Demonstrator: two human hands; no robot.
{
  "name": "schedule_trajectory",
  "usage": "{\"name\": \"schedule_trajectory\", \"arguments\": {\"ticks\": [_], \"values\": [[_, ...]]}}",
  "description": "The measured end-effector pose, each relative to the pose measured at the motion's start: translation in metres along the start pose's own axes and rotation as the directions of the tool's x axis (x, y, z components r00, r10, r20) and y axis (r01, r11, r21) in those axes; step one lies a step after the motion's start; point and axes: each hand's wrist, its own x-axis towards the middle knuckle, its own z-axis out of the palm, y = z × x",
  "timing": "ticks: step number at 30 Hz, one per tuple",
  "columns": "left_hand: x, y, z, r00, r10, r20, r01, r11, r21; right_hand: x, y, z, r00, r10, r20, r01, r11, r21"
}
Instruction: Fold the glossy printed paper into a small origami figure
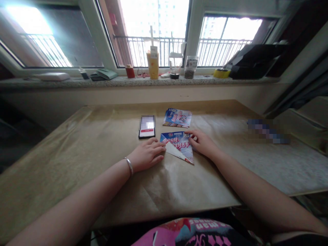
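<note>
There it was, the leaflet [179, 147], blue with bold red-and-white lettering, lying about midway along the surface [89, 147], between the near and far edges, its lower-left corner turned up into a pale triangular flap [176, 153] across the print. In from the left came the left hand [147, 155], palm down, its grip released, fingertips on the flap's upper-left end, a silver bracelet [128, 166] round the wrist. Over on the other side, the right hand [202, 141] had its fingers curled at the leaflet's right margin, the index finger up at the top corner; whether that grip pinched the paper, you could not tell. Just beyond the left fingers sat a phone [147, 134], screen up and partly blurred out. Closer to the far edge lay a fanned stack of leaflets [178, 118], printed alike, and way out by the right edge a blue item [268, 131], blurred past naming. Past the far edge ran the stone windowsill [164, 81], and what a line-up: a red container [130, 71], a tall cup of yellow drink [153, 66], a clear tumbler [191, 66] and a yellow roll [221, 73].
</note>
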Motion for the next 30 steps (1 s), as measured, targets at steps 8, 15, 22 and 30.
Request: {"name": "schedule_trajectory", "arguments": {"ticks": [8, 15, 22, 30], "values": [[0.014, 0.002, 0.009, 0.996, -0.052, -0.076, 0.053, 0.998, 0.016, 0.000, 0.006, 0.003, 0.981, 0.147, -0.130, -0.133, 0.985, 0.109], [0.007, 0.002, 0.019, 0.967, -0.230, -0.110, 0.242, 0.964, 0.112, -0.004, 0.001, 0.000, 0.983, 0.183, 0.027, -0.182, 0.983, -0.015], [0.004, -0.003, 0.016, 0.945, -0.284, -0.162, 0.303, 0.946, 0.112, -0.003, -0.004, 0.001, 0.975, 0.177, 0.134, -0.177, 0.984, -0.008], [0.005, 0.009, 0.007, 0.996, 0.051, -0.071, -0.051, 0.999, 0.002, -0.002, -0.006, 0.001, 0.982, 0.128, -0.136, -0.123, 0.992, 0.041]]}}
